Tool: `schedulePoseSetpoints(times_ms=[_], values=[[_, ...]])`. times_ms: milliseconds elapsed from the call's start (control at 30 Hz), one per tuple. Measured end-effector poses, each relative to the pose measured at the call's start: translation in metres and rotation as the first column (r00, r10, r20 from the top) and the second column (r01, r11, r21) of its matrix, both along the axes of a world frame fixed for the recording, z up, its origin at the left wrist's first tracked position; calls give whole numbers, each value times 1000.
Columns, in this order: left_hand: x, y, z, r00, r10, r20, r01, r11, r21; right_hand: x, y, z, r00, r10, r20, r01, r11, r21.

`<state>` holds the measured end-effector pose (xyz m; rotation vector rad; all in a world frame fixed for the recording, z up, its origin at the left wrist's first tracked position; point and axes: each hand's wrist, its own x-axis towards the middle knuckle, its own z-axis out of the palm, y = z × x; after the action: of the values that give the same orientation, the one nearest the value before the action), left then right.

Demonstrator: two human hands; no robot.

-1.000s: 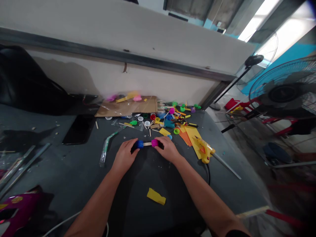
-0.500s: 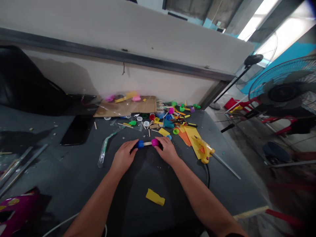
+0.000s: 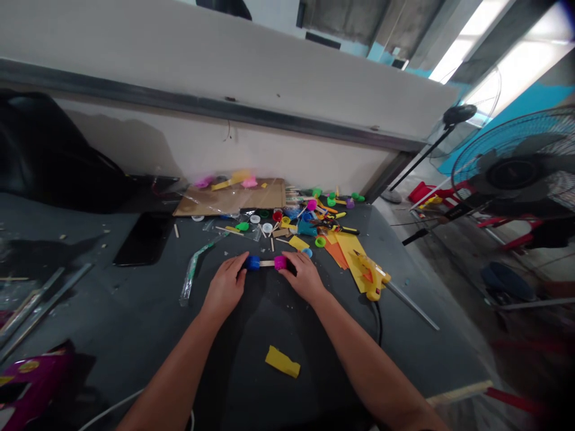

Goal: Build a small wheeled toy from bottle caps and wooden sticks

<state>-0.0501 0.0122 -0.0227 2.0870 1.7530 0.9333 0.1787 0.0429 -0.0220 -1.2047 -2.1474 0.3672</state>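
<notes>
Left hand (image 3: 224, 288) pinches a blue cap (image 3: 254, 262) and right hand (image 3: 304, 276) a pink cap (image 3: 281, 262), joined by a stick (image 3: 266, 263), mid-table (image 3: 112, 323), glue gun (image 3: 371, 278) toward the right edge.

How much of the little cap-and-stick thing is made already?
Done: a blue cap and a pink cap sit at the two ends of one wooden stick. In hand: the left hand pinches the blue cap and the right hand the pink cap. The glue gun lies put down on the right. Left, probably: the many loose caps at the back look unused.
</notes>
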Motion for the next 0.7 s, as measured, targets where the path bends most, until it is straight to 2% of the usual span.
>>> schedulePoseSetpoints(times_ms=[133, 233, 333, 467, 533, 600, 633, 700], values=[[-6, 1, -7, 987, 89, 131, -88, 996, -8, 1, -4, 5, 995, -70, -66, 73, 997, 38], [-7, 0, -1, 945, 186, 269, -178, 982, -55, 3, -7, 10, 985, -112, -134, 126, 987, 101], [1, -7, 24, 914, 217, 344, -216, 976, -39, 0, -13, 19, 989, -75, -130, 96, 983, 160], [25, -28, 70, 977, 13, 211, -2, 999, -49, -14, -25, 42, 995, 35, -96, -19, 985, 169], [36, -36, 87, 989, -79, 128, 90, 993, -81, -22, -30, 51, 984, 56, -168, -39, 994, 103], [44, -36, 100, 987, -115, 116, 125, 989, -81, -30, -34, 56, 952, 24, -305, -43, 998, -56], [48, -32, 106, 982, -121, 142, 134, 987, -84, -35, -35, 56, 917, -8, -398, -64, 984, -168], [56, -15, 118, 964, -122, 235, 139, 989, -58, -45, -38, 54, 798, -91, -596, -180, 907, -380]])
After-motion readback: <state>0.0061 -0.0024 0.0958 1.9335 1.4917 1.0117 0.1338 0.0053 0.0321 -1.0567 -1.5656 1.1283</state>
